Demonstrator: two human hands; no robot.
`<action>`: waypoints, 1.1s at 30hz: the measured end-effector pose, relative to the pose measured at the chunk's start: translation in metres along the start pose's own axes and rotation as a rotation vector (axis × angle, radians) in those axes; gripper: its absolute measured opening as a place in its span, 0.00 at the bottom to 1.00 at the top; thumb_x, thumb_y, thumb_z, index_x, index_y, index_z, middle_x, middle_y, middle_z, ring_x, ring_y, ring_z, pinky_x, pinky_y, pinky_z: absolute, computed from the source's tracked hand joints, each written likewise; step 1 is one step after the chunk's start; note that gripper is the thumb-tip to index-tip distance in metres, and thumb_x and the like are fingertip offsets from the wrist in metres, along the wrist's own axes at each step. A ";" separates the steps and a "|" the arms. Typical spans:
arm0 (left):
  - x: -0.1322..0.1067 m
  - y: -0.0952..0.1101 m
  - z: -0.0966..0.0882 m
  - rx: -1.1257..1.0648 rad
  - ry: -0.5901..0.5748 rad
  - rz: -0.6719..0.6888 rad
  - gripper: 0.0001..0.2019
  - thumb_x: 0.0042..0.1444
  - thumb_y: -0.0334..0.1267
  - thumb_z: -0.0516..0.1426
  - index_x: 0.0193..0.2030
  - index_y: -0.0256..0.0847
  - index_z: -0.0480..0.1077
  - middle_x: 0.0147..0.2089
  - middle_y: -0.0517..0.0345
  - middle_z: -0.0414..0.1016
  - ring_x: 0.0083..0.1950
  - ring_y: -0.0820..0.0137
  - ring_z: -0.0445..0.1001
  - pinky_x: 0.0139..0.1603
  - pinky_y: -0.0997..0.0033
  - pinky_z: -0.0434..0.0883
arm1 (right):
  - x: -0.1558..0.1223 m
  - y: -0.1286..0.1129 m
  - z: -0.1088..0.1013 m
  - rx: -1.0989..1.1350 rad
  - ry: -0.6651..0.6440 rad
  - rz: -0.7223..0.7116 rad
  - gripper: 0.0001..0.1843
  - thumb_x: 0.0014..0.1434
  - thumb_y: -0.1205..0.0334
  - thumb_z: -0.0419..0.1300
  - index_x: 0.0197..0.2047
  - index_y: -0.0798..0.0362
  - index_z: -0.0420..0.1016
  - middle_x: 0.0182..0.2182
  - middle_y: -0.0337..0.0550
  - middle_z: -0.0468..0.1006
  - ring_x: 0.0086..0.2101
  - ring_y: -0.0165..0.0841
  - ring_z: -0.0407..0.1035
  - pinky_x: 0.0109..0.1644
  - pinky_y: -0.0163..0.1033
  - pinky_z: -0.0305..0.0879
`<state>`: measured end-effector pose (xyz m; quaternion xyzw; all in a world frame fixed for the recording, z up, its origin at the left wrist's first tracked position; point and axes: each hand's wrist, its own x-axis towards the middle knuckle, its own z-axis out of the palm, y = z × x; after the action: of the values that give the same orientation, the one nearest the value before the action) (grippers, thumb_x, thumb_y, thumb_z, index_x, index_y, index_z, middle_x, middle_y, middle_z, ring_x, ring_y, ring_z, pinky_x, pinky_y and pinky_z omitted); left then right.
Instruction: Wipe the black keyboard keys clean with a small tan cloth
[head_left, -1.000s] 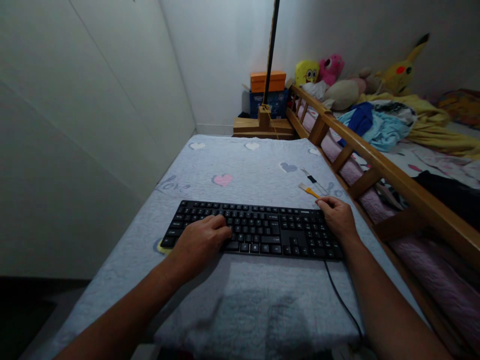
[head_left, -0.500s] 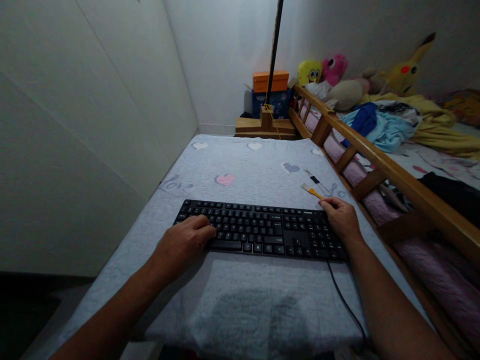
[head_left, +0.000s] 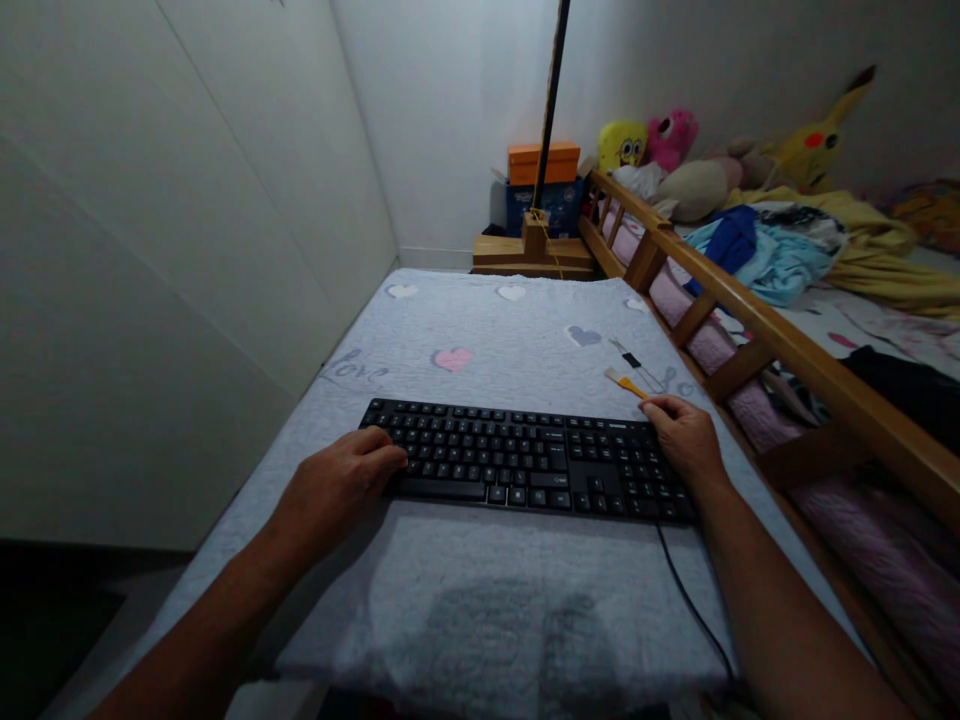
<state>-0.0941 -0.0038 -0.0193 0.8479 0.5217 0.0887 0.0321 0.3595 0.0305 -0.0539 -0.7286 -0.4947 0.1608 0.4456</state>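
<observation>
A black keyboard (head_left: 525, 465) lies across a grey cloth with heart prints (head_left: 487, 330). My left hand (head_left: 334, 490) rests on the keyboard's left end, fingers curled down over the keys; anything under them is hidden. My right hand (head_left: 686, 440) sits on the far right corner of the keyboard, its fingers bent around the back edge. Just beyond that hand lie a small brush with an orange handle (head_left: 622, 381) and a thin black-and-silver tool (head_left: 628, 357). The keyboard's black cable (head_left: 690, 610) runs off the near edge.
A white wall (head_left: 187, 250) runs close along the left. On the right, a wooden bed rail (head_left: 750, 310) borders a bed with clothes and plush toys (head_left: 652, 140). Behind the table stand a dark pole (head_left: 551, 100) on a wooden base and an orange box (head_left: 543, 162).
My left hand has slid leftwards along the keys from near the middle to the keyboard's left end. The right hand has stayed on the right corner.
</observation>
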 end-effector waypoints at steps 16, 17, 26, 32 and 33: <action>-0.010 -0.021 -0.006 -0.044 -0.032 -0.174 0.22 0.66 0.47 0.45 0.43 0.43 0.79 0.45 0.51 0.78 0.42 0.61 0.75 0.37 0.65 0.67 | 0.000 0.001 0.000 -0.004 -0.001 -0.008 0.16 0.46 0.48 0.62 0.28 0.52 0.80 0.27 0.44 0.81 0.32 0.40 0.73 0.42 0.43 0.66; -0.011 -0.023 -0.005 -0.037 -0.029 -0.175 0.22 0.66 0.47 0.45 0.43 0.43 0.79 0.45 0.51 0.78 0.42 0.62 0.75 0.37 0.65 0.67 | 0.000 0.002 0.000 -0.004 -0.001 -0.008 0.16 0.46 0.48 0.62 0.28 0.52 0.80 0.27 0.43 0.81 0.32 0.40 0.73 0.42 0.43 0.66; -0.017 -0.037 -0.004 -0.039 0.004 -0.175 0.20 0.66 0.47 0.46 0.43 0.43 0.79 0.43 0.52 0.77 0.39 0.64 0.75 0.37 0.67 0.66 | 0.002 0.005 0.001 0.001 0.002 -0.012 0.16 0.46 0.48 0.62 0.28 0.52 0.80 0.28 0.44 0.82 0.33 0.41 0.73 0.43 0.44 0.66; -0.020 -0.040 -0.008 -0.037 0.011 -0.212 0.19 0.65 0.46 0.47 0.42 0.44 0.79 0.43 0.52 0.77 0.38 0.65 0.75 0.35 0.68 0.66 | 0.001 0.003 0.000 -0.011 0.007 -0.010 0.16 0.47 0.48 0.62 0.28 0.52 0.80 0.27 0.44 0.81 0.33 0.41 0.73 0.42 0.43 0.66; -0.021 -0.041 -0.008 -0.034 0.014 -0.215 0.19 0.65 0.47 0.47 0.42 0.45 0.79 0.43 0.53 0.77 0.38 0.65 0.74 0.35 0.68 0.66 | 0.000 0.003 0.001 -0.014 0.009 -0.011 0.16 0.47 0.48 0.62 0.28 0.52 0.80 0.27 0.43 0.81 0.32 0.41 0.73 0.41 0.43 0.66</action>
<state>-0.1410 -0.0040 -0.0194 0.7858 0.6082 0.0995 0.0524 0.3610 0.0307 -0.0566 -0.7297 -0.4979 0.1516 0.4435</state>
